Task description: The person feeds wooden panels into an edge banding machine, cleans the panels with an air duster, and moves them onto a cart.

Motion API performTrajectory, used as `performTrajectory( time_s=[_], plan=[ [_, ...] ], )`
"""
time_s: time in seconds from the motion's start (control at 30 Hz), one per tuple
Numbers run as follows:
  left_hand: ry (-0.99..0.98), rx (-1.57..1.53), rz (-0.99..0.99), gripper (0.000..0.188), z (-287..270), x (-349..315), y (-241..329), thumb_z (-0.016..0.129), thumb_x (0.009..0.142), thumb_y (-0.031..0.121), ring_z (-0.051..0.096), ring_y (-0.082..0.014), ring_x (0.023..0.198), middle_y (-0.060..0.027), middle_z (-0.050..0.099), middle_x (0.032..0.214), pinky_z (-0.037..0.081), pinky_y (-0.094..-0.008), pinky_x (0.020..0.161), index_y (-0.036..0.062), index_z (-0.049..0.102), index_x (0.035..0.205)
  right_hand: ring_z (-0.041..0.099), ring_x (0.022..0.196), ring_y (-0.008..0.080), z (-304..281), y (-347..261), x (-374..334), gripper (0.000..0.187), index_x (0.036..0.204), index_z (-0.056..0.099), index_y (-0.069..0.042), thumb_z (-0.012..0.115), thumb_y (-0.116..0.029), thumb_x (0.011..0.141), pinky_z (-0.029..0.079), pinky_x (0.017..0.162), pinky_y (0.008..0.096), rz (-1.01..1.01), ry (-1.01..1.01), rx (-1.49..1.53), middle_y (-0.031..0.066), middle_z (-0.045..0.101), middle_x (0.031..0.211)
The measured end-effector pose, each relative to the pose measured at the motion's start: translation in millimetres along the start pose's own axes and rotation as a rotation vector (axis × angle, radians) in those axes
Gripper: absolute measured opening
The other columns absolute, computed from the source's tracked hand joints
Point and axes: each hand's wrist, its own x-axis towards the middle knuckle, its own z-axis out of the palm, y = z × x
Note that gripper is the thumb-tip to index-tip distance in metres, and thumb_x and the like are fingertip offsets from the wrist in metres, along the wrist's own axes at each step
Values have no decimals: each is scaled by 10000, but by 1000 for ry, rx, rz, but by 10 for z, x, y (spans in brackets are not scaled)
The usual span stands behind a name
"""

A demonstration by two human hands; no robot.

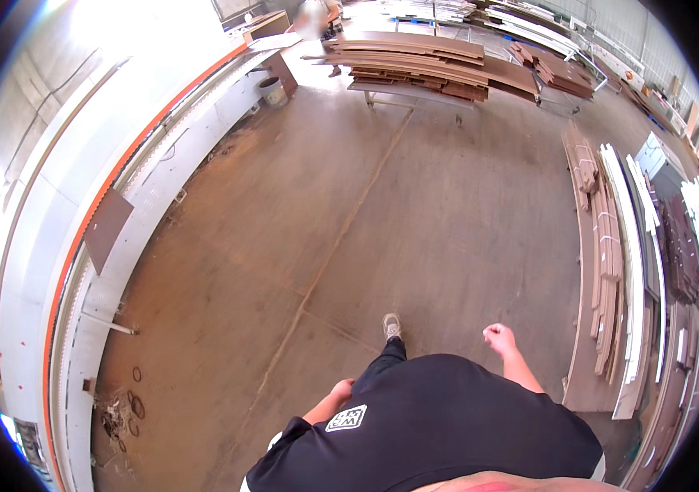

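Note:
My right hand (499, 337) hangs in the air over the floor at my right side. Its fingers are loosely curled, and nothing shows in them. Down by my left thigh is my left hand (343, 389), mostly seen from the back and touching or close to the dark trousers. The fingers of that hand are largely hidden. One shoe (392, 326) is stretched forward on the brown concrete floor (349, 213). Neither hand is near any board or machine.
A long white machine with an orange strip (132, 152) runs along the left, a brown panel (109, 228) standing in it. Brown boards (415, 61) lie on a rack ahead. Stacked strips (604, 271) line the right. A bin (271, 92) and another person (317, 20) are far off.

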Motion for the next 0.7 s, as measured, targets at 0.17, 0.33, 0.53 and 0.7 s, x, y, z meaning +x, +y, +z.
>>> performTrajectory(
  time_s=[0.17,0.33,0.53,0.7],
  plan=[
    [-106,3,-107,435,-670,1008,802,648,824,372,728,-317,905,-141,763,975,560,-394,829,68,742,1121,691,833,152,-263,230,138,215,967,736,-40,750,-211,836,551,775,332,10,-242,-176,57,737,874],
    [-103,109,-15,350,-1507,2103,1281,673,811,358,719,-245,770,-109,748,839,560,-379,726,77,758,1001,693,849,168,-406,-645,222,317,1034,722,17,743,-238,846,548,794,330,327,-44,-32,95,742,926],
    [67,159,136,269,-2413,3118,2759,595,868,295,722,-315,887,-126,752,945,563,-427,810,107,735,1000,686,818,211,-257,-479,1052,299,1080,708,29,696,-199,886,540,776,348,308,64,215,93,734,911],
    [65,-15,189,242,-2397,3999,4024,630,878,300,723,-299,923,-118,754,957,562,-413,833,123,739,1003,683,870,206,-576,552,2392,298,1064,714,35,620,-220,941,526,787,354,-219,-155,-213,94,731,908]
  ],
)
